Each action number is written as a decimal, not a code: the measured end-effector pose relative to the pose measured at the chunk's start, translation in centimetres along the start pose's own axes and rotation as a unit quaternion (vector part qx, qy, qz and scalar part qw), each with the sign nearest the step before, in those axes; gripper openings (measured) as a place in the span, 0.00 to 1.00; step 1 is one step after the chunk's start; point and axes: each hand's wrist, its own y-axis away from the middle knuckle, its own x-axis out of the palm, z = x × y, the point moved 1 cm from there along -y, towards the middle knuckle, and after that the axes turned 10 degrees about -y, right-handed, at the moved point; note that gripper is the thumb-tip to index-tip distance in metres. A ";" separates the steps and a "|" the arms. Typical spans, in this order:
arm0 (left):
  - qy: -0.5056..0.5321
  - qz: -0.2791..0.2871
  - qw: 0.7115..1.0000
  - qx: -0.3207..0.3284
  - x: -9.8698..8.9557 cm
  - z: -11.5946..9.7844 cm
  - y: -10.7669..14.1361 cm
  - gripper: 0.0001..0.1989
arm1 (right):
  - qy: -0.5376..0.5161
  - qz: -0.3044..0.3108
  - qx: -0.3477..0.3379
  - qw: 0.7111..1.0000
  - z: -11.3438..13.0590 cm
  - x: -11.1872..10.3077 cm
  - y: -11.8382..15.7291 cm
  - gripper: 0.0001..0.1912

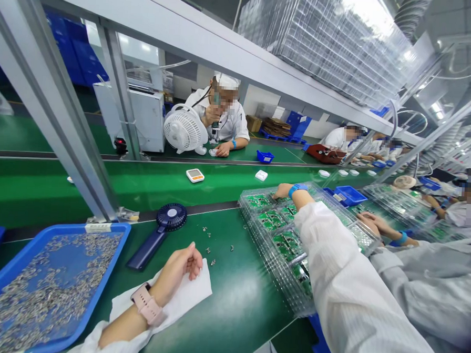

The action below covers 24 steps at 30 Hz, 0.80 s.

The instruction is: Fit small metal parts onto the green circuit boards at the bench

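My left hand [182,266] rests on a folded white paper or cloth [198,285], its fingers loosely curled, thumb apart and nothing visible in the grasp. Just beyond it, several small metal parts [208,250] lie scattered on the green table. My right hand [283,190], with a blue wrist strap, reaches to the far side of a clear plastic tray [267,275]. Its fingers are bent down together among green circuit boards [270,220]; the fingertips and whatever they hold are hidden. A stack of such trays appears to lie underneath.
To the left are a blue tray [51,288] of small metal parts and a dark handheld fan [159,235]. A metal post [71,99] rises behind. A co-worker's hand [371,224] is close on the right, near a blue bin [350,195]. Another person sits opposite, beside a white fan [185,129].
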 end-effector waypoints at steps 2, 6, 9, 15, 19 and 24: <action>-0.003 0.001 1.000 0.002 0.0 -0.1 0.0 0.30 | -0.004 0.038 0.004 0.999 0.4 -0.2 0.2 0.18; -0.006 0.002 1.000 0.008 0.0 -0.1 -0.1 0.31 | -0.014 0.059 0.008 0.998 1.0 -0.4 0.6 0.18; -0.006 0.001 1.000 0.009 -0.1 0.1 -0.2 0.31 | -0.030 0.053 0.009 0.998 0.9 -0.4 0.8 0.18; 0.006 0.009 1.000 0.005 -0.3 0.6 -0.4 0.32 | -0.072 -0.013 0.008 0.997 -0.8 -0.9 1.9 0.18; 0.009 0.007 1.000 0.005 -0.3 0.5 -0.4 0.31 | -0.105 -0.096 -0.013 0.990 -1.8 -2.0 4.3 0.13; 0.015 -0.002 1.000 0.019 -0.2 0.1 -0.2 0.29 | -0.183 -0.180 -0.078 0.963 -0.1 -2.8 9.8 0.13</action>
